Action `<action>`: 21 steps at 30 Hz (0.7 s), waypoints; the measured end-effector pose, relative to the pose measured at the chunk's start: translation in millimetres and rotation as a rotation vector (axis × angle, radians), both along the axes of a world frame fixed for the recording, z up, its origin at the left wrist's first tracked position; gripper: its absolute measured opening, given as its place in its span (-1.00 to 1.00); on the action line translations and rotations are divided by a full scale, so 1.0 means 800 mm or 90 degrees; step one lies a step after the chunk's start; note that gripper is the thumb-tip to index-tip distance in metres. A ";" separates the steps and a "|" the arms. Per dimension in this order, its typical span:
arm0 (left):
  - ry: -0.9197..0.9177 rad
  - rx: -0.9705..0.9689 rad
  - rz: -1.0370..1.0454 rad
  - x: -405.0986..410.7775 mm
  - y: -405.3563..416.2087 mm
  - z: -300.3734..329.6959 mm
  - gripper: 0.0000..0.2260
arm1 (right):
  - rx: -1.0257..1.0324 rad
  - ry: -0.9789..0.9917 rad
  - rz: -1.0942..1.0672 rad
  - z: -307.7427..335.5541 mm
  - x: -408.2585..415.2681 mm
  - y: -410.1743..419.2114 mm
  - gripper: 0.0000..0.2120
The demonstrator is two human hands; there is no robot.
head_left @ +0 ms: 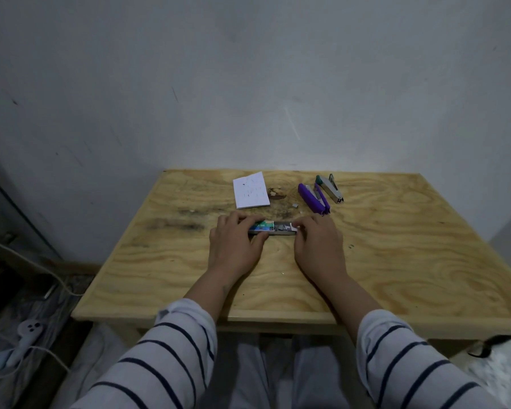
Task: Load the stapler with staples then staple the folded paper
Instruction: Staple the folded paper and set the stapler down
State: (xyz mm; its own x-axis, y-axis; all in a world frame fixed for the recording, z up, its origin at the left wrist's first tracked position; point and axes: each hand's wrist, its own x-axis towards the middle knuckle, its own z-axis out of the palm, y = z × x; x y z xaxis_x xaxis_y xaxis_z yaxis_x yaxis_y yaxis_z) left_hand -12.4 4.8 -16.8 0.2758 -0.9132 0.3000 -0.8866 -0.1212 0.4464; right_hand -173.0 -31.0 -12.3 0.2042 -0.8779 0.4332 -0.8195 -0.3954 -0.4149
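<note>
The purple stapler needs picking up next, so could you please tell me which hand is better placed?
Probably the right hand: the purple stapler lies just beyond it, while the left hand grips the staple box.

No lettering is legible anywhere (the staple box (264,226) print blurs out).

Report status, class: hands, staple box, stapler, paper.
Left hand holds staple box; right hand pinches its tray end. Purple stapler untouched. Folded paper beyond. Nothing blocking.
</note>
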 end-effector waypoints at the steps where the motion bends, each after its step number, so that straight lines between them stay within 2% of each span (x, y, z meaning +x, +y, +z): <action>1: 0.001 0.001 -0.003 0.000 0.000 0.000 -0.67 | -0.001 0.002 0.005 -0.001 0.000 0.000 -0.78; 6: -0.002 -0.003 -0.019 0.000 0.004 0.003 -0.67 | -0.023 0.007 0.032 -0.003 0.001 -0.002 -0.80; 10: 0.026 -0.044 -0.082 -0.004 0.004 0.004 -0.68 | -0.042 0.002 0.087 -0.002 0.003 0.000 -0.81; 15: 0.042 -0.064 -0.108 -0.007 0.003 0.002 -0.67 | -0.008 -0.025 0.137 0.003 0.005 0.002 -0.69; 21: 0.049 -0.069 -0.119 -0.008 0.002 0.002 -0.66 | 0.008 -0.049 0.150 0.002 0.005 0.001 -0.68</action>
